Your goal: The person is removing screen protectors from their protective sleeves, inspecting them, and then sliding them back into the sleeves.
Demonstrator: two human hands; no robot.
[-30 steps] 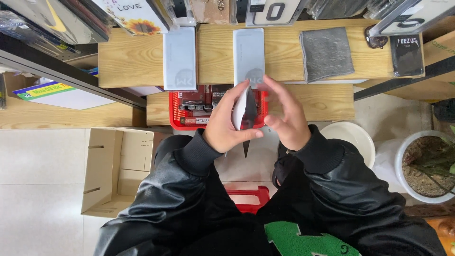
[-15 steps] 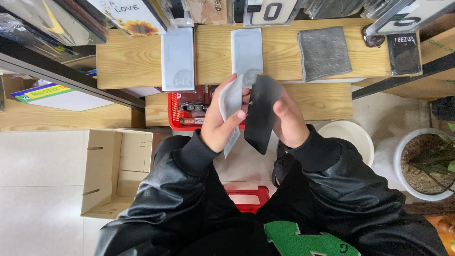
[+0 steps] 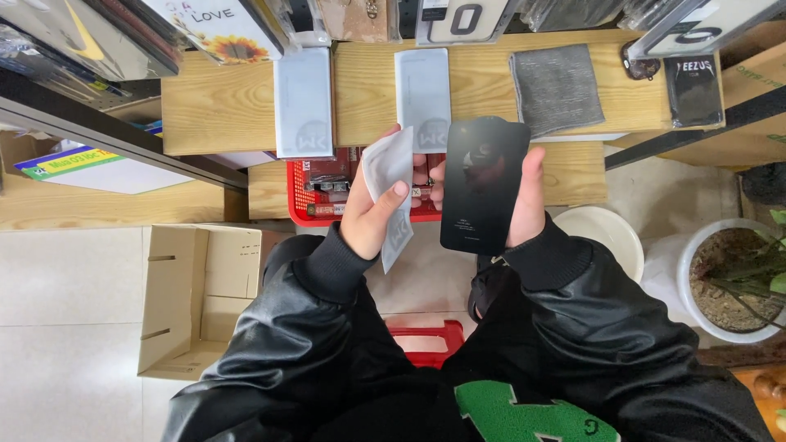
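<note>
My right hand [image 3: 524, 200] holds a flat black phone-shaped panel [image 3: 483, 184] upright by its edges, its glossy face toward me. My left hand [image 3: 377, 209] grips a thin white sleeve or packet [image 3: 391, 192] just left of the panel, thumb pressed on its front. Both hands hover over the edge of a red plastic basket [image 3: 307, 209] that sits on a lower wooden shelf. Black jacket sleeves cover both my arms.
On the wooden shelf [image 3: 221, 106] lie two white flat packets [image 3: 303, 102], a grey cloth [image 3: 557, 86] and a small black packet [image 3: 692, 86]. An open cardboard box [image 3: 201, 295] stands on the floor at left. A white bucket [image 3: 610, 237] and a potted plant [image 3: 737, 282] are at right.
The black panel has come out of the white sleeve and turned flat to face me. My hands have drawn apart, the sleeve left, the panel right.
</note>
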